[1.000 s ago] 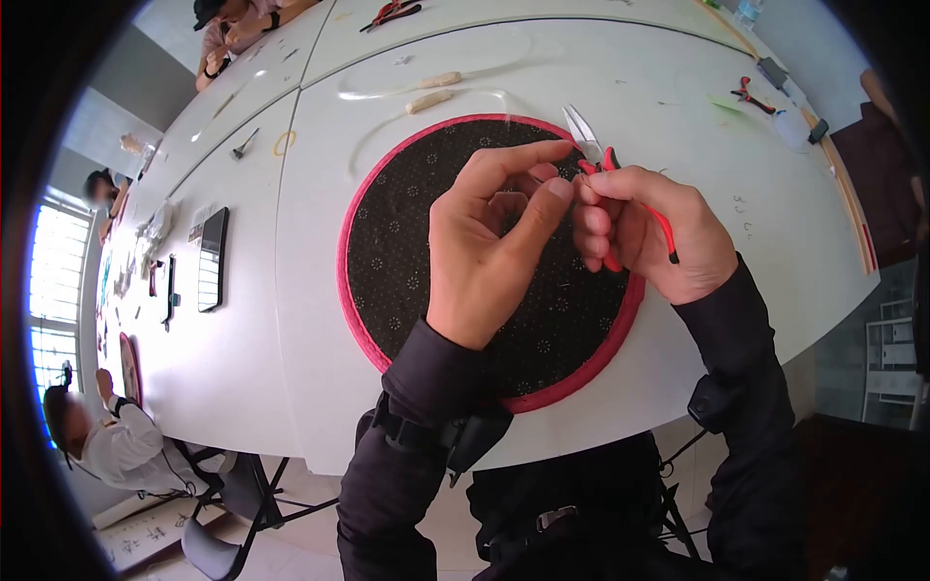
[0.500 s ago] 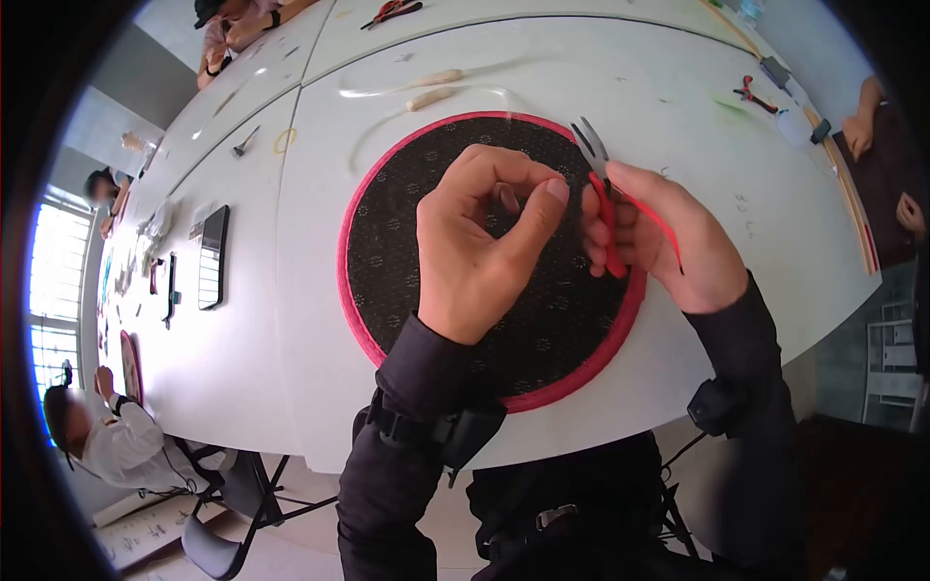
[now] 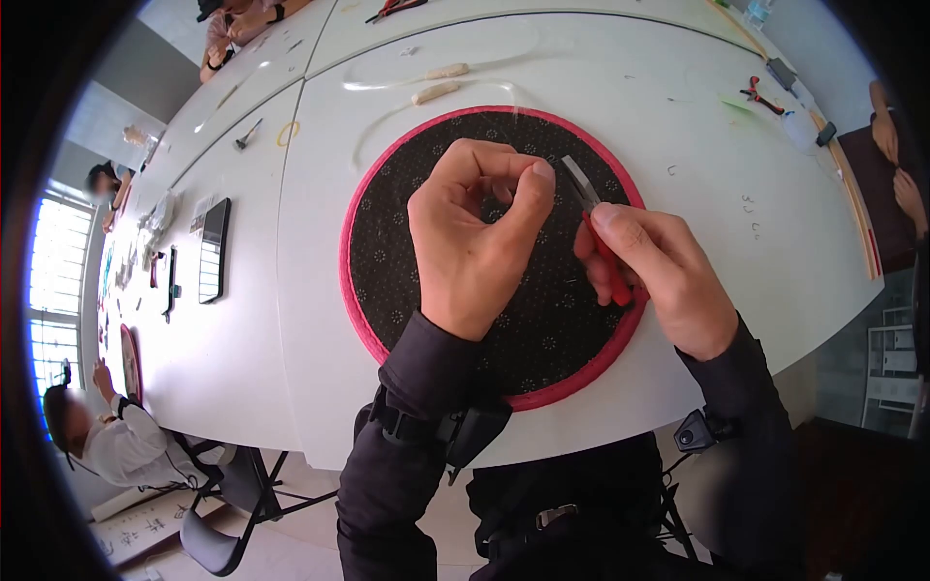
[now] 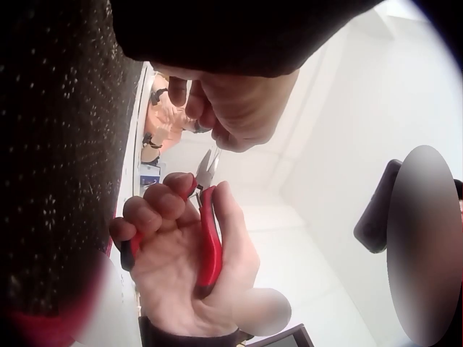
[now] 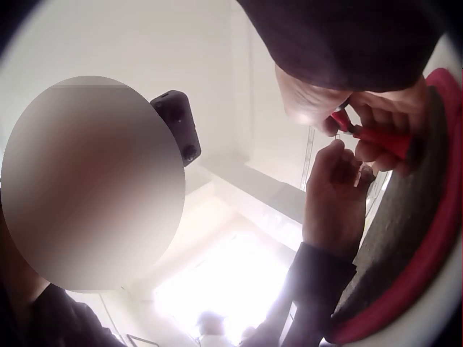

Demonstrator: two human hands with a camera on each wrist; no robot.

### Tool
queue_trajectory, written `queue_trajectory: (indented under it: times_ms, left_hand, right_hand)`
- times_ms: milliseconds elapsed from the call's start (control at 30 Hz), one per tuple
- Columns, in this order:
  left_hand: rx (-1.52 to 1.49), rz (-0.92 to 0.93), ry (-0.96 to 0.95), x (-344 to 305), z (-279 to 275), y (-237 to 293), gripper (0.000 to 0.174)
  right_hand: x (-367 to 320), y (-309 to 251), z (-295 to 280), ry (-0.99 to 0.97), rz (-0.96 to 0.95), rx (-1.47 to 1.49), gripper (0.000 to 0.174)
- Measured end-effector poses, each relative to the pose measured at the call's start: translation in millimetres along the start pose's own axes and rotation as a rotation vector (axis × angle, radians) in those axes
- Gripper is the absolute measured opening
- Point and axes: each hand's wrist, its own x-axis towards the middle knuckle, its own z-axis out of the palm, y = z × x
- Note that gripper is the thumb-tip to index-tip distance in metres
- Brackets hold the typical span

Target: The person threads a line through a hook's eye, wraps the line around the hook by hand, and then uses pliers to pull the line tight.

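My left hand [image 3: 475, 242] is raised over a round dark mat [image 3: 387, 281] with a red rim. Thumb and forefinger pinch a tiny piece of wire [image 5: 338, 136], which barely shows past the fingertips in the right wrist view. Just right of it, my right hand [image 3: 668, 271] holds red-handled pliers [image 3: 609, 263]. Their metal jaws point up and left toward the left fingertips, a small gap apart in the head view. From the left wrist view, the pliers' handles [image 4: 210, 242] lie across the right palm, spread apart, with the fingers curled round one of them.
Small bent wire bits [image 3: 750, 215] lie on the white table [image 3: 320, 387] right of the mat. Beyond it are two wooden handles [image 3: 436, 93] with pale loops. Another pair of pliers [image 3: 760, 95] is at the far right, a phone [image 3: 214, 252] at left. Other people sit around.
The right hand and pliers have drawn away from the left hand, dropped lower and turned, so the jaws now point up-left. The left hand has shifted slightly left, its pinch kept.
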Motion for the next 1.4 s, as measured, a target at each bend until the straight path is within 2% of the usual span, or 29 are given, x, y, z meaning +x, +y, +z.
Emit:
queue_trajectory:
  times_ms: [800,867,967,1067,1200,1300,1400]
  left_hand:
    - [-0.008,-0.083,0.057,2,1,2,0.011]
    - [-0.070,-0.112,0.021,2,1,5,0.013]
    - [-0.113,-0.174,-0.085,3,-1,12,0.017]
    - [-0.115,-0.224,-0.203,1,-4,15,0.020]
    - [-0.079,-0.288,-0.328,2,-6,19,0.014]
    - [-0.079,-0.296,-0.345,2,-6,20,0.014]
    - [-0.087,-0.312,-0.375,4,-10,18,0.015]
  right_hand:
    - [-1,8,5,0.020,-0.007,-0.002,0.046]
    - [0,7,2,0.013,0.015,0.013,0.045]
    - [4,-3,-7,0.100,-0.063,0.023,0.035]
    - [12,-4,-12,0.181,-0.261,-0.049,0.027]
    - [17,-1,-17,0.116,-0.321,-0.108,0.019]
    - [17,-3,-18,0.069,-0.301,-0.181,0.017]
    - [18,0,-16,0.079,-0.390,-0.264,0.015]
